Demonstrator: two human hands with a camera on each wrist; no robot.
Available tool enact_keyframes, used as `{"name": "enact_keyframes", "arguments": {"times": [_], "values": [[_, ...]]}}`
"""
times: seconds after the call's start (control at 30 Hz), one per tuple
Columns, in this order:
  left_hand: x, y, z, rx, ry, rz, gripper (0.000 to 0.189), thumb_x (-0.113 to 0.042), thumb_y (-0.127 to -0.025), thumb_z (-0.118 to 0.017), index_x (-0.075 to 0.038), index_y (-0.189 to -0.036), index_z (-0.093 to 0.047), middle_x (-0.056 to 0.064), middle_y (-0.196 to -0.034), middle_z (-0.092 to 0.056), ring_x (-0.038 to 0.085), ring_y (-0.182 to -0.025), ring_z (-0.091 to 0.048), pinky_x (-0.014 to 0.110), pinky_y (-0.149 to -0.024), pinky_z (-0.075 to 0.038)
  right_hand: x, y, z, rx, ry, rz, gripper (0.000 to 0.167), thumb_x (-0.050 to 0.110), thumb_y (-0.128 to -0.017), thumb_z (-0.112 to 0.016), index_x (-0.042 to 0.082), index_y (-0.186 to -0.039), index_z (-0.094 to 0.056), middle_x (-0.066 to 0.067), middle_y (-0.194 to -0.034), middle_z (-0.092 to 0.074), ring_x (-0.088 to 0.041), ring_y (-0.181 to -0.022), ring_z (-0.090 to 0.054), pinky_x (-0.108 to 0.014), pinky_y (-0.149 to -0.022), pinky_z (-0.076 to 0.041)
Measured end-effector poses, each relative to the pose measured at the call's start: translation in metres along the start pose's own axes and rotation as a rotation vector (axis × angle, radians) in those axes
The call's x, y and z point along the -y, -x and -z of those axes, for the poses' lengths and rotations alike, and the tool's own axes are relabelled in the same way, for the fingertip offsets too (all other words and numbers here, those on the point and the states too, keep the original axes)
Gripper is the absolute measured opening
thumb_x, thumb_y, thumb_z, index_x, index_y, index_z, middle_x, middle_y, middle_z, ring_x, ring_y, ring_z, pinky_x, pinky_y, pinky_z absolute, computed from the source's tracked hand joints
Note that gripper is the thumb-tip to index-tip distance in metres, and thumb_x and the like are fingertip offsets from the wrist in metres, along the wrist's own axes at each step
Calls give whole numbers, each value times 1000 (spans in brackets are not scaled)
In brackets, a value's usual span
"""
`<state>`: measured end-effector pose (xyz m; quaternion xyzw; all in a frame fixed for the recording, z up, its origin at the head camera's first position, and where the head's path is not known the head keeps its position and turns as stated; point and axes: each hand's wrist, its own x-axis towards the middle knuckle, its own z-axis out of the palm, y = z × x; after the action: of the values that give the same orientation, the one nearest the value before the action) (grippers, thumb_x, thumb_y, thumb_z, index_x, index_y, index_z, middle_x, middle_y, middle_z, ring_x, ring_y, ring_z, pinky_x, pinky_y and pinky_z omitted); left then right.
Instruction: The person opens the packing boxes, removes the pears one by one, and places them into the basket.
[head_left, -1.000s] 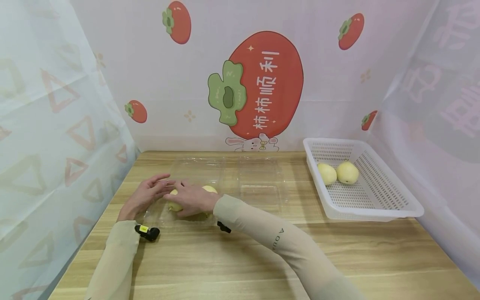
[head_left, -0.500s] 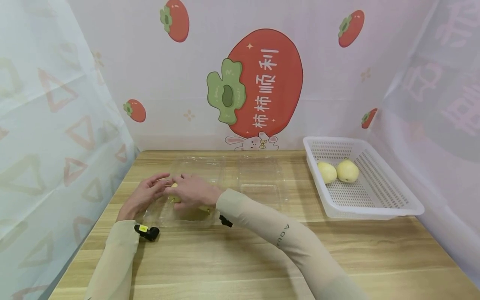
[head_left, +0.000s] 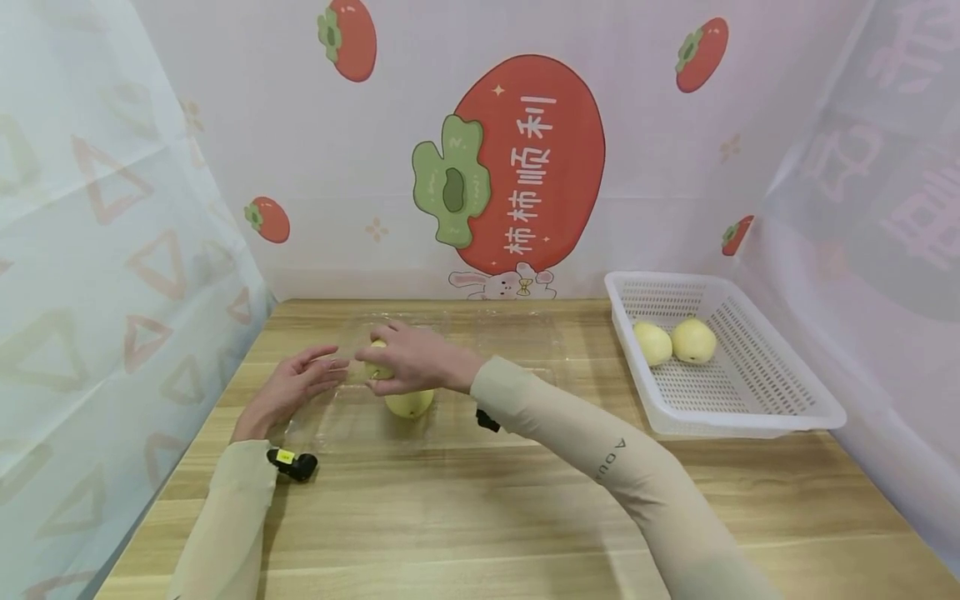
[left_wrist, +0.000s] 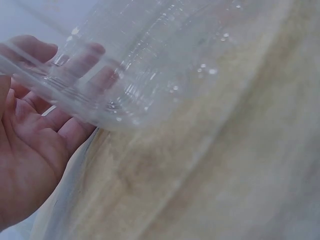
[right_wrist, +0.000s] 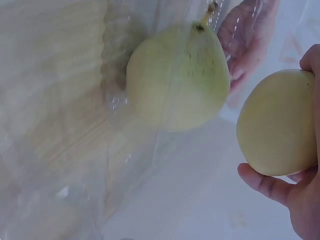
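My right hand point(head_left: 420, 358) grips a pale yellow pear point(head_left: 377, 360), lifted over the left clear plastic box point(head_left: 341, 429); in the right wrist view this held pear point(right_wrist: 277, 122) sits between thumb and fingers. Another pear point(head_left: 410, 404) lies inside that box, partly behind my right hand; its stem and green-tinged skin show in the right wrist view. My left hand point(head_left: 288, 390) stays at the box's left side with fingers extended. Through the clear plastic wall point(left_wrist: 145, 85) in the left wrist view, fingers point(left_wrist: 82, 60) of that hand are visible.
A second clear plastic box point(head_left: 517, 383) lies to the right, its edges faint. Farther right stands a white perforated basket point(head_left: 750, 427) with two pears point(head_left: 693, 340) in it. Printed cloth walls enclose the wooden table point(head_left: 465, 517) at the back and sides.
My right hand has raised a pear and shifted right and away from my left hand, uncovering the other pear in the box. The left hand is nearly still.
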<state>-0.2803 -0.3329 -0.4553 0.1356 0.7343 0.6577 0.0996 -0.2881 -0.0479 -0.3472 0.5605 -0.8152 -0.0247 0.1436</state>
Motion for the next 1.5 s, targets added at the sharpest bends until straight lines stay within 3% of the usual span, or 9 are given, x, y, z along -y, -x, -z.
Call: {"name": "enact_keyframes", "arguments": {"times": [0.1,0.3,0.5,0.77,1.2,1.43,1.5], "values": [[1,0,1,-1,-15,-6,64,-25,-105,-45,7,-152,-17,36,-146,-40,18,-121,-62,29,-99,-53,-7,10,10,-5,29,-22,41,45,-94,-52,27,-130,-59,-4,-122,-57,-19,-103,-57,-33,-65,-57],[2,0,2,4,4,-13,62,-21,-105,-44,9,-152,-16,35,-145,-42,23,-122,-62,30,-99,-53,-18,29,28,27,27,-64,35,42,-91,-54,28,-122,-60,-1,-117,-57,-17,-98,-56,-32,-58,-53],[0,-1,0,-4,0,-10,64,-22,-105,-45,9,-152,-15,35,-145,-42,21,-121,-62,30,-100,-52,-30,49,42,-2,37,-81,30,39,-86,-56,27,-113,-63,-1,-111,-59,-19,-93,-55,-32,-56,-50],[2,-2,0,-11,-7,1,64,-23,-105,-46,7,-153,-16,16,-138,-58,18,-120,-63,30,-100,-52,-46,78,57,-26,57,-121,30,33,-84,-54,27,-110,-67,-1,-108,-60,-18,-87,-56,-32,-51,-47],[-1,-1,-1,-24,-36,14,63,-24,-105,-45,6,-153,-17,27,-143,-50,16,-119,-64,28,-99,-53,-79,127,73,-29,52,-223,25,38,-93,-54,22,-106,-69,-3,-104,-63,-21,-93,-59,-37,-60,-54],[-2,0,-2,-22,-36,4,61,-22,-106,-43,6,-153,-17,17,-139,-57,16,-120,-63,30,-100,-52,-98,153,83,-18,58,-242,32,35,-93,-56,17,-117,-69,-7,-107,-64,-24,-89,-60,-41,-77,-55],[-2,0,-1,-24,-44,6,61,-22,-106,-44,6,-153,-18,20,-141,-55,18,-121,-62,30,-101,-52,-102,163,84,-32,72,-247,30,34,-92,-58,16,-113,-69,-8,-105,-65,-24,-88,-62,-41,-74,-56]]}}
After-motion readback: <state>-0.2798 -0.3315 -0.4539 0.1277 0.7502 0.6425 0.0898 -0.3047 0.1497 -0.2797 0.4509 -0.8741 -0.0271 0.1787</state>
